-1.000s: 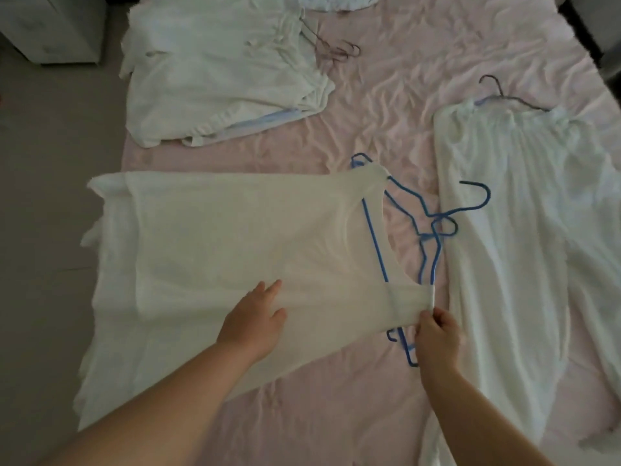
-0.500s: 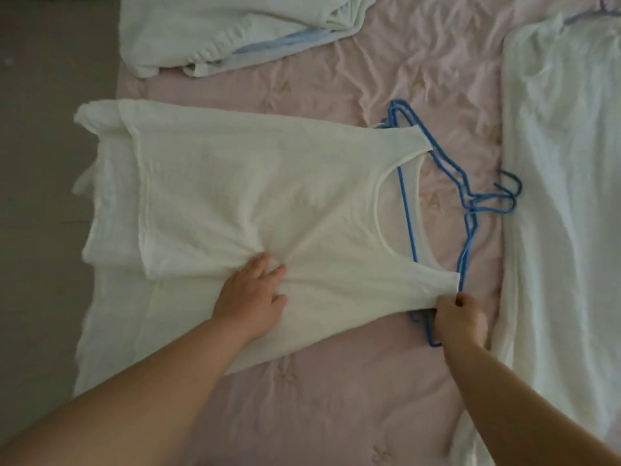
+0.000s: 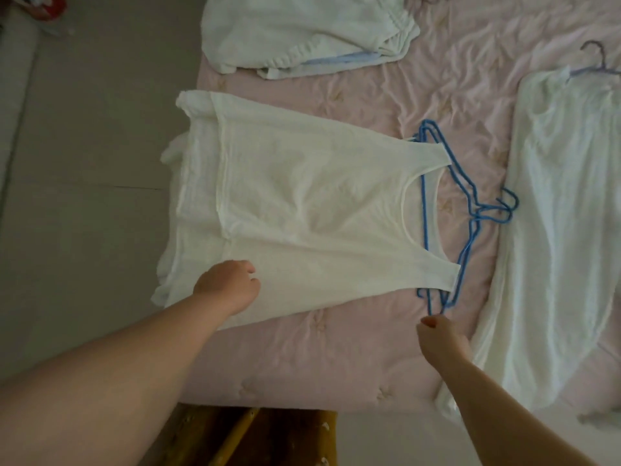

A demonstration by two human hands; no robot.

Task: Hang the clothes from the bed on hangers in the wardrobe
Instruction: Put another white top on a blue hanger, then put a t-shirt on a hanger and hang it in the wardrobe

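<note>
Right hand (image 3: 440, 338) at 5 o'clock, fingers curled just below the blue hangers (image 3: 470, 210), contact unclear. Left hand (image 3: 228, 287) curled on the white tank top (image 3: 302, 203), flat mid-bed, hangers under its neckline. Pink bed (image 3: 336, 358) wrinkled; white garment (image 3: 554, 230) at 3 o'clock, folded pile (image 3: 302, 28) at 12. Grey floor (image 3: 94, 163) at 9.

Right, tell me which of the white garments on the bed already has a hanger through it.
The long white garment along the right edge: a purple hanger hook sticks out of its top. The sleeveless top merely lies over the blue hangers; the folded pile shows none.
</note>
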